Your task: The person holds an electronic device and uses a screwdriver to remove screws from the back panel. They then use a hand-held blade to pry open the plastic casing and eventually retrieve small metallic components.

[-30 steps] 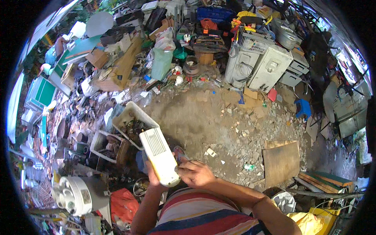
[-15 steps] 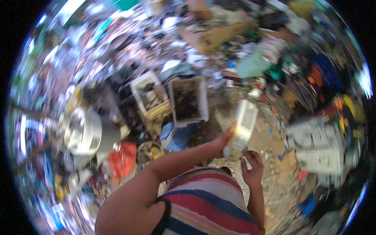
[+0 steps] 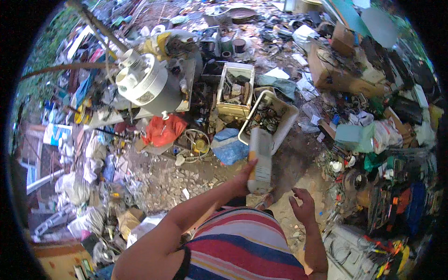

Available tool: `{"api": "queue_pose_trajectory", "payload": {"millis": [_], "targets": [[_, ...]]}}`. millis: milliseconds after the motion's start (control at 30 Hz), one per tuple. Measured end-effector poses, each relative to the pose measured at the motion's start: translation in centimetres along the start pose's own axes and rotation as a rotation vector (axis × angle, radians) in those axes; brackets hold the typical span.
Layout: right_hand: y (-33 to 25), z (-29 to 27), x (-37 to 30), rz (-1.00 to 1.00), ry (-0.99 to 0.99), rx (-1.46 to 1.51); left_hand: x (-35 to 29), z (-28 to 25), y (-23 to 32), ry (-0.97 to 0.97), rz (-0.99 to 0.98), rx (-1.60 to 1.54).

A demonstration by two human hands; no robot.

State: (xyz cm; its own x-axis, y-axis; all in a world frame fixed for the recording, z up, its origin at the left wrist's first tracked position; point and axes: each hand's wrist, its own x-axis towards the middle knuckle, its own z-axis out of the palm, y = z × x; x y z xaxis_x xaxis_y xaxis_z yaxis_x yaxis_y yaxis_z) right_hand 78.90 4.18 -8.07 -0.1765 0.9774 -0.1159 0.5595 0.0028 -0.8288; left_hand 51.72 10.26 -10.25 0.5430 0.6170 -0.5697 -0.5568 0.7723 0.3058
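Observation:
My left hand (image 3: 243,178) is wrapped round a long, pale grey boxy device (image 3: 261,163) with a darker panel on its upper part and a yellow-orange strip along one side. What kind of device it is I cannot make out. Its top end overlaps the near rim of a white rectangular bin (image 3: 290,119) with small dark scrap inside. My right hand (image 3: 304,205) is held to the right of the device, apart from it, thumb and fingers spread, holding nothing.
Left of the bin stands a cream tub (image 3: 234,111) with pieces in it. A large white cylinder (image 3: 156,86), a red bag (image 3: 163,128) and a blue bag (image 3: 231,150) lie to the left. A cardboard box (image 3: 329,74) stands far right, amid heaped scrap.
My view has swung right, so the bins and cylinder appear farther right. The device, still in my left hand, has moved away from my right hand, which has opened wider.

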Motion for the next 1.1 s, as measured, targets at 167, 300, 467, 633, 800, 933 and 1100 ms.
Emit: {"api": "queue_pose_trajectory", "payload": {"millis": [167,300,467,633,800,933,1100], "targets": [[1.6,1.2,7.7,-0.024,-0.224,0.032,-6.0,-3.4,-0.1,0.2,0.226,-0.249],[-3.1,8.9,16.0,-0.02,-0.344,0.116,-11.0,-8.5,-0.6,0.325,0.5,-0.319],[-8.7,23.7,28.3,-0.203,-0.412,0.164,-16.3,-14.7,1.2,0.373,0.607,-0.597],[-16.8,35.8,39.8,-0.167,-0.383,-0.286,-21.8,-20.0,4.1,0.534,0.72,-0.686],[-17.7,43.6,48.4,-0.093,-0.259,-0.296,-25.8,-25.1,5.6,0.626,0.805,-0.783],[-20.1,46.0,49.7,-0.068,-0.32,-0.41,-27.0,-26.1,7.1,0.679,0.791,-0.775],[-23.1,45.1,49.8,0.123,-0.331,-0.436,-25.8,-25.4,8.8,0.645,0.787,-0.762]]}}
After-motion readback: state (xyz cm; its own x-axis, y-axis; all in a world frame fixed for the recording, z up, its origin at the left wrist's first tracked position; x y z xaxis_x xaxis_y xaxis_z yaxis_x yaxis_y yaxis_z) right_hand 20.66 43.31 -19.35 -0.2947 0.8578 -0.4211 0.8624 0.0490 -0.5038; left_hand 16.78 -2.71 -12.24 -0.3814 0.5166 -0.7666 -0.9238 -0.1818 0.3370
